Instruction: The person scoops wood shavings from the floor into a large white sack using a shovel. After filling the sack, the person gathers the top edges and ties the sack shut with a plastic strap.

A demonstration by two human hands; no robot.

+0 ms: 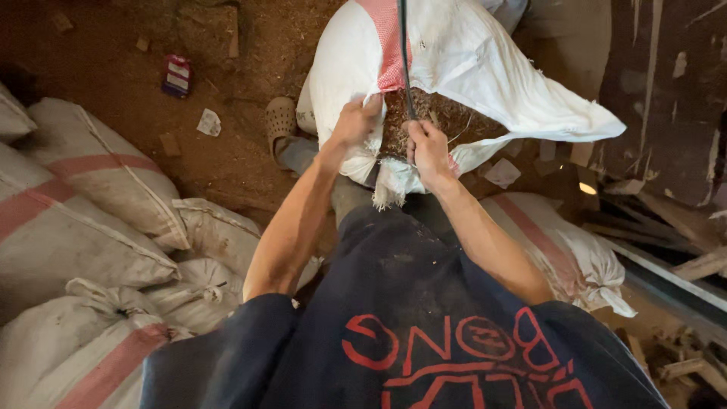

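The white sack (454,60) runs out past the top edge, and its bottom is hidden behind the person's hands and dark shirt (424,318). Left of the sack, the stacked sacks (76,227) are cut off by the left edge. The small packet (176,75) on the floor is too blurred to identify.

brown dirt floor (113,68) carries an open white sack (454,60), stacked tied sacks (98,227), paper scraps (208,121)

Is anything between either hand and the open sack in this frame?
Nothing visible. The left hand and right hand both grip the rim of the white sack, at the edge of its open mouth. A dark strap hangs down by the right hand, blocking neither.
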